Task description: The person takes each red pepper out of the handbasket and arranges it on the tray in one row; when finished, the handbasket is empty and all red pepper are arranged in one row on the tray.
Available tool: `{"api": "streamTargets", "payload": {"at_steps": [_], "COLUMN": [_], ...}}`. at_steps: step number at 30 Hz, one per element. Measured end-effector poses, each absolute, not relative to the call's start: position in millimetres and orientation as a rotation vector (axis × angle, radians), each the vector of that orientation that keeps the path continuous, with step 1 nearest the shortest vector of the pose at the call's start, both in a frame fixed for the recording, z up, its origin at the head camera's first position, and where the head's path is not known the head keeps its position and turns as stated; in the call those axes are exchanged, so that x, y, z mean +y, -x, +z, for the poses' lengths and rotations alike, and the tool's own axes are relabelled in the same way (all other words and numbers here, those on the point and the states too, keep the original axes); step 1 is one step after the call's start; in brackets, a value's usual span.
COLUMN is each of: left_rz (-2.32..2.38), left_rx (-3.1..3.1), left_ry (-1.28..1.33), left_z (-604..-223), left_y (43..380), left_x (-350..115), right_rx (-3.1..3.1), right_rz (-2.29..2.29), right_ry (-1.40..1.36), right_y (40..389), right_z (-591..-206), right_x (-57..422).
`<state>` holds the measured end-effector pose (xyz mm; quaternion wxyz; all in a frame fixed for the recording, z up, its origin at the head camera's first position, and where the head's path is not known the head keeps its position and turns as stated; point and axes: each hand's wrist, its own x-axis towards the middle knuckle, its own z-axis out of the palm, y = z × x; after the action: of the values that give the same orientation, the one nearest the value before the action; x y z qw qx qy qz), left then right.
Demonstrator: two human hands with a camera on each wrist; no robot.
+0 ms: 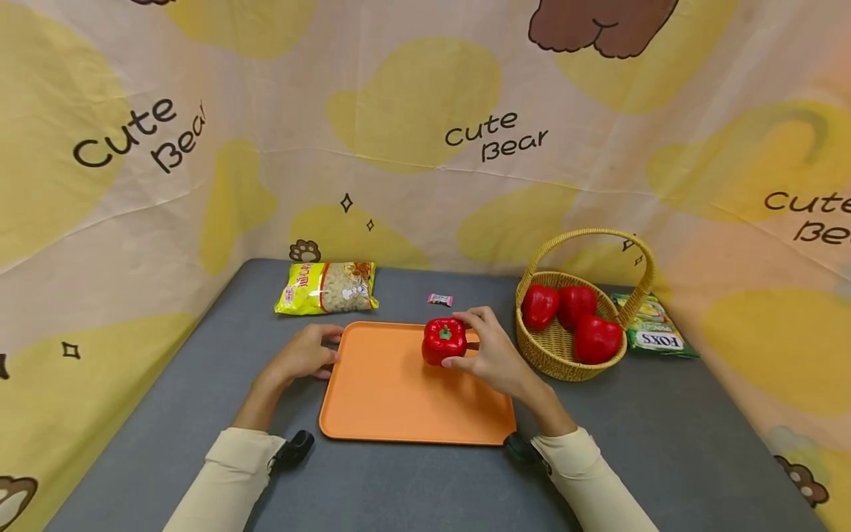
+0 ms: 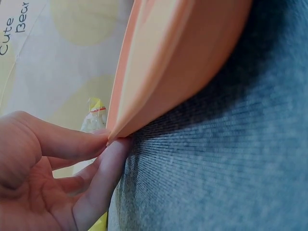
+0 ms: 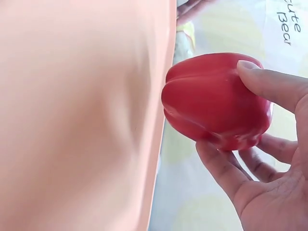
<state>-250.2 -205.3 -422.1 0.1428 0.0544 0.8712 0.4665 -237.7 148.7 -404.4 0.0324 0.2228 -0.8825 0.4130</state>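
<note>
My right hand [image 1: 495,358] holds a red bell pepper [image 1: 444,341] over the right half of an orange tray [image 1: 385,399]. The pepper's green stem faces up in the head view. Seen from the right wrist, the thumb lies on one side of the pepper [image 3: 211,98] and the fingers curl under the other, with the tray [image 3: 72,120] close by. At the tray's left edge is my left hand [image 1: 309,353]. The left wrist view shows its thumb and fingers pinching the tray's rim [image 2: 127,122].
Three red peppers lie in a wicker basket [image 1: 555,362] with a tall handle at the right. A green FOX'S packet [image 1: 654,332] is behind it. Beyond the tray lie a yellow food bag [image 1: 329,288] and a small pink-wrapped piece [image 1: 440,299]. A printed cloth surrounds the grey table [image 1: 399,488].
</note>
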Motion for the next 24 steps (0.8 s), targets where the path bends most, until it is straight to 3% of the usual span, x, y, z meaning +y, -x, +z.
{"api": "streamTargets", "payload": {"at_steps": [24], "left_rz": [1.358], "left_rx": [2.492], "left_ry": [-0.084], "left_z": [-421.5], "left_y": [251.0], "left_x": [-205.2], "right_rx": [-2.829], "right_rz": [1.505], "right_ry": [-0.686], "right_y": [249.4], "right_z": [-413.7], "right_x": [80.1]}}
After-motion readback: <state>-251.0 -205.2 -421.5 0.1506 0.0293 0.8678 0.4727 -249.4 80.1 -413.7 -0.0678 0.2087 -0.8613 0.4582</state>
